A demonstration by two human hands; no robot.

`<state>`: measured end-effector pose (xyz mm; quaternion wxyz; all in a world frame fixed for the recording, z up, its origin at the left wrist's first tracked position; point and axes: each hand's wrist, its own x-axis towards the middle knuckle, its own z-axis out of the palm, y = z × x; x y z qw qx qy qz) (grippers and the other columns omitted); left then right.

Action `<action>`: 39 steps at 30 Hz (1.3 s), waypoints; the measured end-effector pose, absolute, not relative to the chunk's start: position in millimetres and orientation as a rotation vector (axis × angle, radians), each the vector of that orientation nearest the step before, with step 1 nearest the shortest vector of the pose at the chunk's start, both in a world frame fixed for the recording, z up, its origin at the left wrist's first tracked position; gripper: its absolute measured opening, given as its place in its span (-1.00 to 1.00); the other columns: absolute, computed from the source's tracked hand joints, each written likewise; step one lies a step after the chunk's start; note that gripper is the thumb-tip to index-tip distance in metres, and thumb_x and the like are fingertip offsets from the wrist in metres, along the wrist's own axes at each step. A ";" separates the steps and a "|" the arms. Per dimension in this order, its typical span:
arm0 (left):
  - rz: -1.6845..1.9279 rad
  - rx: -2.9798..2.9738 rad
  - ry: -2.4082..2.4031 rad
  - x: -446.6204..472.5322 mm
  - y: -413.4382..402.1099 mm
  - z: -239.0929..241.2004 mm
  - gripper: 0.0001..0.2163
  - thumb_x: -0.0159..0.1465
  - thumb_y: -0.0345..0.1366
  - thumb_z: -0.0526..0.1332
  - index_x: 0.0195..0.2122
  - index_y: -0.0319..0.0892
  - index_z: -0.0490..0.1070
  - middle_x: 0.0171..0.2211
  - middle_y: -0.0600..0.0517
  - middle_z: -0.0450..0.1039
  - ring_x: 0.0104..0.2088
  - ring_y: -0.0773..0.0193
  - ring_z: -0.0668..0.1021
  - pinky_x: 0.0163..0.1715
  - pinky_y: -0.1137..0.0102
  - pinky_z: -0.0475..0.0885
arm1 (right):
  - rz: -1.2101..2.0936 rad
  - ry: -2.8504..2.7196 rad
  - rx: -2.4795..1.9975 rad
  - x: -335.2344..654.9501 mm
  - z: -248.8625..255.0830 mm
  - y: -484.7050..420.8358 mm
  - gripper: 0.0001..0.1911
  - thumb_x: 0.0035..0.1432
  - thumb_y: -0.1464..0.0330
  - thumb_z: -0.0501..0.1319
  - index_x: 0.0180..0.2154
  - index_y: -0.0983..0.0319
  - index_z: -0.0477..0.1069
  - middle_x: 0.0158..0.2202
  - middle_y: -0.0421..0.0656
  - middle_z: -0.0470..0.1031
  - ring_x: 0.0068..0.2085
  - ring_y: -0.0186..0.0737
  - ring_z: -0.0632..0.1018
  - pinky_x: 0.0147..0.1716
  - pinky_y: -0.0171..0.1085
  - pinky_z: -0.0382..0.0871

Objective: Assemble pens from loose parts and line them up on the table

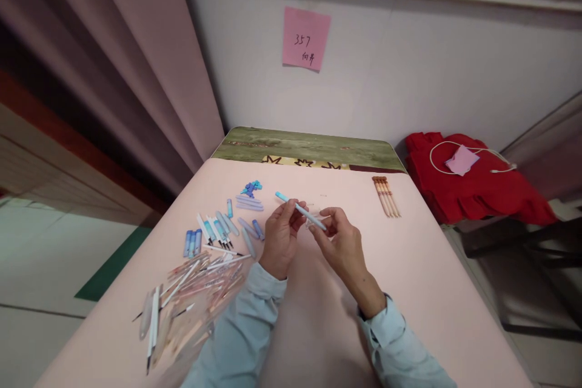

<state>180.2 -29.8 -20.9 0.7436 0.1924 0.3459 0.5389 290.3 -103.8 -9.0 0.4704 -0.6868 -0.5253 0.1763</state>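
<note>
A pale blue pen [304,212] with a brighter blue end slants between my two hands above the middle of the table. My left hand [282,236] grips its barrel between thumb and fingers. The thumb and fingers of my right hand [340,239] close on its lower right end. Something small and clear shows under that end, too small to make out. Left of my hands lie blue pen barrels [230,224], short blue and purple tubes [192,243], white refills [211,229] with dark tips, and a small heap of blue pieces [251,188].
A loose pile of pinkish and white pen parts [209,279] spreads over the table's front left. Several brown-topped pens [386,197] lie in a row at right. The pink tabletop [436,315] ends before a red cloth [427,188] carrying a white cable [431,157].
</note>
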 end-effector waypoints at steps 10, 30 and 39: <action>1.080 0.414 0.710 182.7 -32.2 -21.1 -0.79 0.09 -0.25 0.45 -0.32 -0.25 0.53 -0.33 -0.03 0.61 -0.34 0.31 0.63 -0.46 0.54 0.50 | 0.408 -1.222 -1.673 291.9 -13.0 -105.1 -0.75 0.22 0.14 0.24 -0.36 0.19 0.45 -0.53 -0.25 0.51 -0.56 -0.34 0.46 -0.52 -0.38 0.27; 1.092 0.442 0.645 186.5 -35.3 -22.9 -0.76 0.06 -0.22 0.47 -0.34 -0.26 0.56 -0.36 -0.03 0.60 -0.35 0.32 0.62 -0.40 0.53 0.53 | 0.517 -1.210 -1.667 294.8 -9.1 -105.4 -0.60 0.32 0.09 0.11 -0.47 0.18 0.42 -0.55 -0.22 0.52 -0.54 -0.30 0.50 -0.48 -0.35 0.32; 1.156 0.508 0.699 185.2 -32.7 -24.3 -0.74 0.04 -0.18 0.46 -0.36 -0.25 0.55 -0.39 -0.03 0.59 -0.37 0.30 0.61 -0.42 0.48 0.48 | 0.510 -1.246 -1.705 295.0 -9.1 -103.4 -0.68 0.21 0.05 0.24 -0.27 0.17 0.52 -0.49 -0.22 0.55 -0.48 -0.28 0.52 -0.46 -0.35 0.32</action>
